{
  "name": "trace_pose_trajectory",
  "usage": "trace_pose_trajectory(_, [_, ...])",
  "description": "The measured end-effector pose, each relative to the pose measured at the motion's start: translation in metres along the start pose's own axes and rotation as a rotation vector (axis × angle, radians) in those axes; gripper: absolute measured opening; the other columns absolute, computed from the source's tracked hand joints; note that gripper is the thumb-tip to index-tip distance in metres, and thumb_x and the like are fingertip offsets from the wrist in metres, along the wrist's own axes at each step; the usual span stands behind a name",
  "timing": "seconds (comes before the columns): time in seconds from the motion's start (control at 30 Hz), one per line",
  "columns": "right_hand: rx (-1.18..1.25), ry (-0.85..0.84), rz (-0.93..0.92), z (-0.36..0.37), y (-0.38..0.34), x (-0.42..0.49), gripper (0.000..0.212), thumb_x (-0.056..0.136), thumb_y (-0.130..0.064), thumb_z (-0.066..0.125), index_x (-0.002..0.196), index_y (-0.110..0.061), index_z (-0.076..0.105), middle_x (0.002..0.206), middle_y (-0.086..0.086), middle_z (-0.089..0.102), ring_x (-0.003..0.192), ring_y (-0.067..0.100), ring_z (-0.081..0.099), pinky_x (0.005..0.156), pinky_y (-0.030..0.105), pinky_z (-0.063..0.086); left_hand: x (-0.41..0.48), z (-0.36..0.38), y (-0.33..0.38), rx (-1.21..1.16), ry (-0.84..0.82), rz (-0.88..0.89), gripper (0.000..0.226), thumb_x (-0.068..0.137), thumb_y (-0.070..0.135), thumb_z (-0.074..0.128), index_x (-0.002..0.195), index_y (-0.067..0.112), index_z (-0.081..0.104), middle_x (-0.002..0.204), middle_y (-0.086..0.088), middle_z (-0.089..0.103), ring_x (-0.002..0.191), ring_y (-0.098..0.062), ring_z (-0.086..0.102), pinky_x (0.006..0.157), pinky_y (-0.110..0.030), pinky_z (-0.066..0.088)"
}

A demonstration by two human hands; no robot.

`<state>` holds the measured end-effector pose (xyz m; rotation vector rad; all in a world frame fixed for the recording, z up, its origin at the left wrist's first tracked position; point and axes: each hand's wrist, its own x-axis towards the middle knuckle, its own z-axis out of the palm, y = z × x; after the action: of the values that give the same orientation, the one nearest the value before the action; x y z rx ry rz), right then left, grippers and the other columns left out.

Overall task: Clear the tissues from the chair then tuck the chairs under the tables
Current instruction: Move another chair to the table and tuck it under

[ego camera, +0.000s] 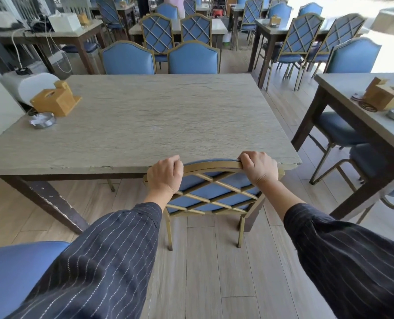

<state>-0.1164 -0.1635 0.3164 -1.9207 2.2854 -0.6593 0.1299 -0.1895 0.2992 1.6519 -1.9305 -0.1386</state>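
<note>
**While both grips hold the chairback, 1 chair looks nearly tucked**

With the left grip (166,174) and the right grip (259,168) each curled over the gold top rail of the blue chair (214,192), fingers wrapped round the frame, the tucking step is the one in hand. This chair stands at the near edge of the stone-topped bench (157,116). Its backrest top sits right at that edge and its seat is hidden beneath the top, so I judge it pushed in, or very close to it.

No tissues show on any chair in view, though this chair's seat cannot be checked. Something white and crumpled lies in the metal ashtray (43,120) beside the wooden tissue box (55,100); whether it is tissue I cannot tell.

On the far side, 2 chairs (128,58) stand close against the bench. At lower left, another blue chair (18,272) sits out on the floor, well apart from the bench, and likely remains to be tucked.
</note>
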Motion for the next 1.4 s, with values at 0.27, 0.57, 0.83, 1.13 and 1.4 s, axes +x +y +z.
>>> trace_pose_trajectory(0.27, [0.047, 0.052, 0.153, -0.013, -0.027, -0.051, 0.042, 0.093, -0.023, 0.022, 0.091, -0.004, 0.06, 0.104, 0.02, 0.065, 0.101, 0.035, 0.056, 0.094, 0.042, 0.038, -0.076, -0.048, 0.007, 0.06, -0.21, -0.034, 0.045, 0.097, 0.02, 0.04, 0.139, 0.005, 0.036, 0.145, -0.017, 0.04, 0.133, -0.029, 0.038, 0.107, -0.041, 0.035])
trace_pose_trajectory(0.57, [0.301, -0.373, -0.018, 0.051, -0.165, -0.251, 0.02, 0.091, -0.014, 0.04, 0.104, -0.012, 0.055, 0.108, 0.012, 0.058, 0.101, 0.031, 0.056, 0.074, 0.032, 0.045, -0.199, -0.168, -0.092, 0.117, -0.478, -0.226, 0.027, 0.085, 0.01, 0.044, 0.093, 0.012, 0.07, 0.085, -0.008, 0.067, 0.075, -0.026, 0.06, 0.064, -0.028, 0.044])
trace_pose_trajectory(0.83, [0.301, -0.653, -0.394, 0.087, -0.382, -0.399, 0.018, 0.085, -0.012, 0.039, 0.075, -0.004, 0.053, 0.081, 0.015, 0.059, 0.081, 0.038, 0.053, 0.064, 0.033, 0.038, -0.324, -0.371, -0.279, 0.283, -0.394, -0.529, 0.022, 0.073, 0.012, 0.041, 0.069, 0.013, 0.063, 0.073, -0.004, 0.065, 0.066, -0.029, 0.058, 0.058, -0.036, 0.047])
trace_pose_trajectory(1.13, [0.612, -0.702, -0.514, 0.107, -0.605, -0.52, 0.031, 0.098, -0.024, 0.034, 0.076, -0.008, 0.049, 0.094, 0.018, 0.058, 0.086, 0.032, 0.048, 0.066, 0.034, 0.033, -0.455, -0.517, -0.409, 0.205, -0.241, -0.627, 0.032, 0.1, 0.024, 0.04, 0.125, 0.017, 0.058, 0.131, -0.007, 0.056, 0.126, -0.025, 0.047, 0.099, -0.036, 0.038])
trace_pose_trajectory(1.4, [0.15, -0.522, -0.772, 0.163, -0.666, -0.534, 0.048, 0.099, -0.04, 0.019, 0.123, -0.014, 0.052, 0.104, 0.011, 0.06, 0.084, 0.031, 0.054, 0.058, 0.037, 0.028, -0.439, -0.512, -0.504, -0.025, -0.154, -0.715, 0.042, 0.098, 0.027, 0.03, 0.1, 0.03, 0.071, 0.128, 0.006, 0.061, 0.12, -0.018, 0.05, 0.109, -0.038, 0.03])
